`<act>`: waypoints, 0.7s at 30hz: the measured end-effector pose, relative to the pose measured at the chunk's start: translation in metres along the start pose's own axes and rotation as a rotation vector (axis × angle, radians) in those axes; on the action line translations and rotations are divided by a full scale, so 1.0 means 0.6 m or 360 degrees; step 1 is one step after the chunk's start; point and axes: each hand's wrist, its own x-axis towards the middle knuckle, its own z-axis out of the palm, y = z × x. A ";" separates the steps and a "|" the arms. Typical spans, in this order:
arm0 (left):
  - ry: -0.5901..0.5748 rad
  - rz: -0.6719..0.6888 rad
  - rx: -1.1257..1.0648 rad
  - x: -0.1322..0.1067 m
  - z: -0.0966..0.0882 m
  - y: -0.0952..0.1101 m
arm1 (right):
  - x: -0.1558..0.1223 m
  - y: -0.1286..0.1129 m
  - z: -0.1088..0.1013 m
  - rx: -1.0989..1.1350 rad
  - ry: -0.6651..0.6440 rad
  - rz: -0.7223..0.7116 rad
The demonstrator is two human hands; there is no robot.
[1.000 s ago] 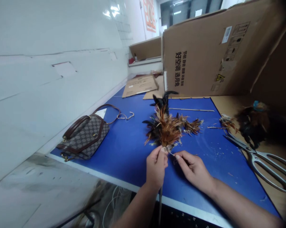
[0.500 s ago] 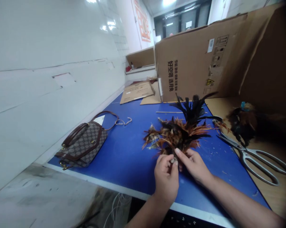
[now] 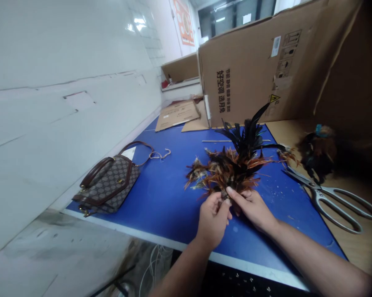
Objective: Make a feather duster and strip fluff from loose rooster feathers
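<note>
Left hand (image 3: 213, 219) and right hand (image 3: 256, 209) pinch a feather bundle (image 3: 233, 167).

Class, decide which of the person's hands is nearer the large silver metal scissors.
Right. The right hand is left of the scissors in the picture; the left hand is farther left, beyond the right one.

The black feathers (image 3: 248, 138) look glossy — the scissors (image 3: 317, 194), smooth metal.

Bright at left, spotted with glare on the glossy wall (image 3: 74, 53), dim and blurred far right, stretched toward edges
</note>
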 end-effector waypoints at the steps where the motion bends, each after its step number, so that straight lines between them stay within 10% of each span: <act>1: -0.0004 -0.0005 -0.0028 0.001 0.000 0.002 | 0.001 0.002 0.000 0.0030 -0.0015 0.0005; 21: 0.0216 -0.0054 -0.0432 0.009 0.008 -0.004 | 0.002 0.001 0.006 0.0102 0.0098 -0.0043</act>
